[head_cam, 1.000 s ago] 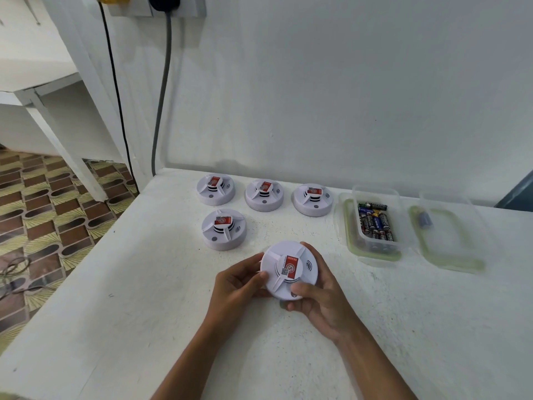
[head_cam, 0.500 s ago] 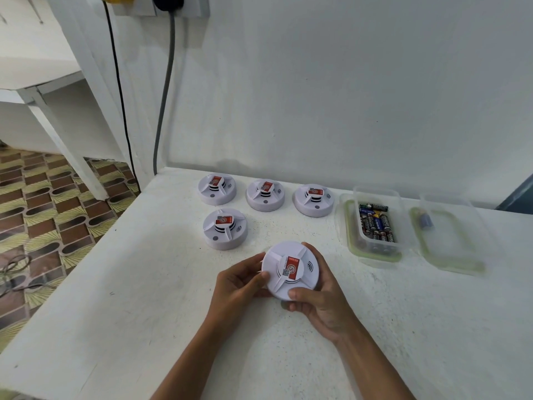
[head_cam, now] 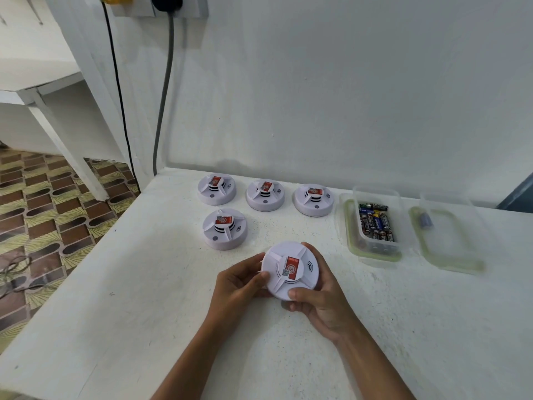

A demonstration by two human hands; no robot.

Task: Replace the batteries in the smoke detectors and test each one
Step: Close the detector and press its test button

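Note:
A round white smoke detector (head_cam: 291, 269) with a red label is held just above the white table (head_cam: 144, 298), tilted toward me. My left hand (head_cam: 238, 287) grips its left edge with thumb on top. My right hand (head_cam: 320, 295) wraps its right and near edge, thumb on the rim. Several more detectors lie face up behind: one (head_cam: 225, 228) close by, and three in a row along the wall (head_cam: 216, 189) (head_cam: 265, 194) (head_cam: 313, 196). A clear plastic box (head_cam: 375, 226) holds several batteries.
A second clear box (head_cam: 450, 235) at the right holds one small grey item (head_cam: 424, 220). The wall rises right behind the detectors. Two cables hang from a wall socket (head_cam: 165, 7) at the table's far left corner. The table's left edge drops to a patterned floor.
The held detector has turned slightly between my hands and tipped a little more toward me. Everything else on the table stays put.

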